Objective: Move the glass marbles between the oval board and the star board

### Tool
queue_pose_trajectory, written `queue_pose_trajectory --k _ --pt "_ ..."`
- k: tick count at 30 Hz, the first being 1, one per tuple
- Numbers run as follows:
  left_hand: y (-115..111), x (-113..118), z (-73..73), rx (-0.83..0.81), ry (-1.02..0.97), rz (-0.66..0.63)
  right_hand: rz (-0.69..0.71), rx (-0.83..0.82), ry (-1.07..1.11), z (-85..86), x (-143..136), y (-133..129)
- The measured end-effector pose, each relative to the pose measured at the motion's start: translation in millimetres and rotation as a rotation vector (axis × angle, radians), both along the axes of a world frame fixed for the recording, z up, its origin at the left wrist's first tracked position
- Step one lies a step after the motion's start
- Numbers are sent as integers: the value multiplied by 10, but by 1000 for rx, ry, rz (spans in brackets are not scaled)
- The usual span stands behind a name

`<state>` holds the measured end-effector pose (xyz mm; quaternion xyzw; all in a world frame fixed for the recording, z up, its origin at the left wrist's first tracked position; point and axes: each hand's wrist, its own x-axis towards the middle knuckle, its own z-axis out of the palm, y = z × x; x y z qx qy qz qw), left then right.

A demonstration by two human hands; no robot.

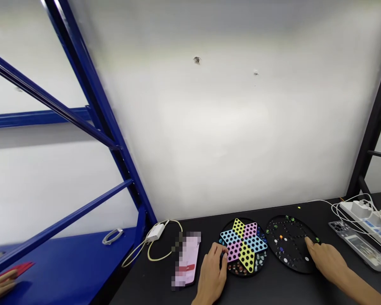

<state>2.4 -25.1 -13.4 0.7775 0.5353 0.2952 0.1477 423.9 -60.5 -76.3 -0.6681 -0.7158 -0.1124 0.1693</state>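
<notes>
A round Chinese checkers board (246, 248) with a star of yellow, pink and blue points lies on the black table. Glass marbles (236, 267) sit around its rim. My left hand (212, 271) grips the board's left edge, fingers curled and thumb against it. To the right is a round black board (292, 250) with small white, orange, blue and green pieces scattered on it. My right hand (328, 260) rests at its right side, fingers folded and index fingertip down on its surface. Whatever those fingers may hold is hidden.
A pink-screened phone (187, 262) and a white adapter (155, 232) with cable lie to the left. At the right are another phone (360, 245) and a power strip (368, 218) with tangled cords. Another person's hand (1, 286) touches a red item on the blue table (66, 267).
</notes>
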Motion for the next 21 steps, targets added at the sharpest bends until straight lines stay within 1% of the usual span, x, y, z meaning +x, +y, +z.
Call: queue_pose_trajectory --k 2,5,7,9,11,15,17,19,21 --pt "-3 2 4 -9 -4 -3 22 -28 -79 -41 1 7" --pt "2 3 -2 -11 4 -5 10 -89 -156 -111 -8 24" --pt "7 5 -10 -5 17 3 -7 -127 -126 -102 -31 41" --pt "11 7 -16 4 22 11 -12 -179 27 -9 -75 61" --pt "12 7 -19 13 16 22 15 -259 345 170 -153 83" --pt "16 1 -25 18 6 25 97 -473 1277 595 -422 133" --pt "22 -3 -30 13 1 20 155 -521 1691 733 -592 187" --pt "29 -6 -37 9 -10 24 233 -539 1964 789 -769 281" --pt "33 -11 -43 2 -21 25 296 -564 2086 777 -948 417"
